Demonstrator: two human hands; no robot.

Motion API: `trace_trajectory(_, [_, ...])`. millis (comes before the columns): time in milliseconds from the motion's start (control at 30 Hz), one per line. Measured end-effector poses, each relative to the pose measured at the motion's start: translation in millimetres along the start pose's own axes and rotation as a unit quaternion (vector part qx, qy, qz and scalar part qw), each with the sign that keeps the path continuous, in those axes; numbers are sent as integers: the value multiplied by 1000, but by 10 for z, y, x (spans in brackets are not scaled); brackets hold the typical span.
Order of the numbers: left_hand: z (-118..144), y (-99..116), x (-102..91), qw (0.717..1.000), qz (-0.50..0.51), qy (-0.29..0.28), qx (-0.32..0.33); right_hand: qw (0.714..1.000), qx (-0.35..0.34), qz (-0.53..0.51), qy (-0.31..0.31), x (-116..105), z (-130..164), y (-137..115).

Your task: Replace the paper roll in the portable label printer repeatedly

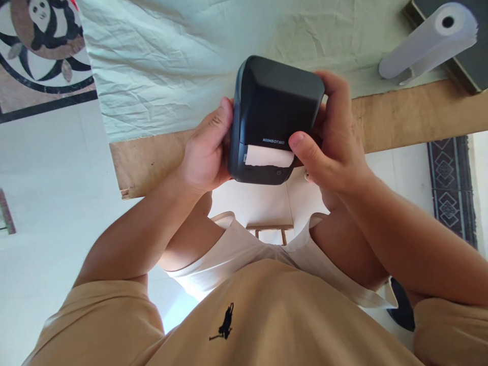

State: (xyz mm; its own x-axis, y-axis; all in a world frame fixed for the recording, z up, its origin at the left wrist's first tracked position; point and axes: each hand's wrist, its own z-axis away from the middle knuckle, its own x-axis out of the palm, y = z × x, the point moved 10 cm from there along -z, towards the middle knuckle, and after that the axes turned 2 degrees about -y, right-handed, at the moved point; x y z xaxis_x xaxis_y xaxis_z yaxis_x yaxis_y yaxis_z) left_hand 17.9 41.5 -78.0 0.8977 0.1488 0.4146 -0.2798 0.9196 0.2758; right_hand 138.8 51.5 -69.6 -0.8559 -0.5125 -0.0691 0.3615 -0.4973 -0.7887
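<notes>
Tan shirt [244,325] fills the near edge, both forearms reaching forward from it. Between the hands sits a black label printer [272,114], held above the tabletop's edge [152,160]. Left hand [206,152] clasps its left side; right hand [335,147] wraps its right side, thumb beside the paper strip [269,156] at the slot facing the person. Farther right lies a paper roll [429,40].

Bench [419,114] partly covered by creased pale cloth [183,61]. White paper roll [429,40] lies at far right, against a dark box [470,63]. Patterned rug [452,188] on floor.
</notes>
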Motion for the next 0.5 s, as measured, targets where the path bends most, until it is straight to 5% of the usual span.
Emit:
trace_trajectory(233, [-49,14,-28,998,22,-32,46,998,31,54,11,-21,-25,-4])
trace_trajectory(500, [-75,-22,-233,997,7,34,71,996,23,81,28,-12,-43,-21])
